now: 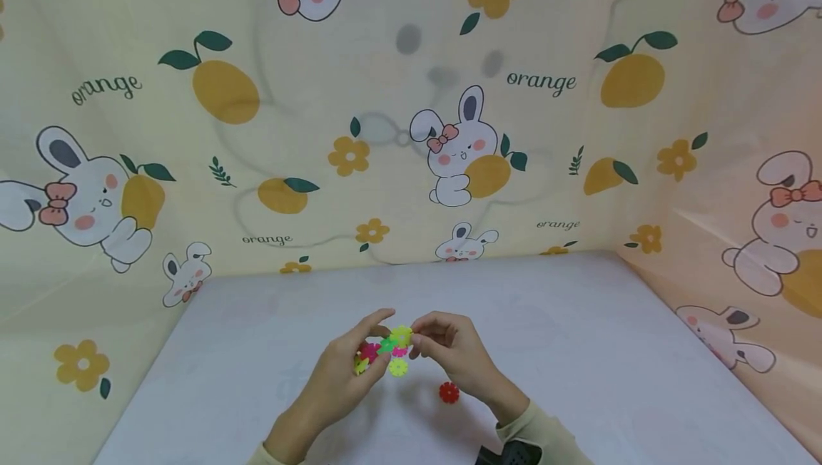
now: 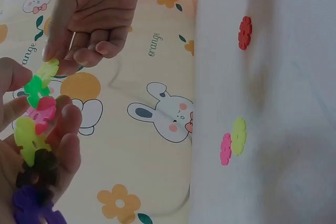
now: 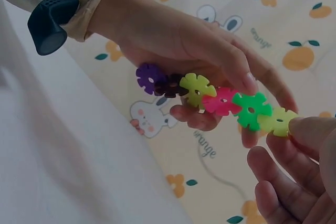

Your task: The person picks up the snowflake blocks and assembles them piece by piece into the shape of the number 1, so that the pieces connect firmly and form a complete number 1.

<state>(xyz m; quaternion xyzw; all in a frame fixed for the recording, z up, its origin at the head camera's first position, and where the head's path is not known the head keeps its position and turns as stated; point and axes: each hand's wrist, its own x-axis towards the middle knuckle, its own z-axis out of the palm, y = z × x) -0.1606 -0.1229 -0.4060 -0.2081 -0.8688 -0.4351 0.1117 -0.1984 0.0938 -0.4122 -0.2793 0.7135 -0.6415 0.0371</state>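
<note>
One word to read: "orange" (image 1: 541, 81)

The word is in dark, curly letters on the pale yellow sheet (image 1: 302, 80) behind the bench (image 1: 565, 322). The head camera shows it four times. One big "orange" (image 1: 106, 88) is high on the left and bends up a bit, and the other big one is high, right of the middle. A little "orange" (image 1: 267, 239) is low on the left, and a little "orange" (image 1: 558, 224) is low on the right. The left wrist camera shows one "orange" (image 2: 153, 44) on its side, and "ange" (image 2: 29, 53) of one more. The right wrist camera shows two, both sloping down
</note>
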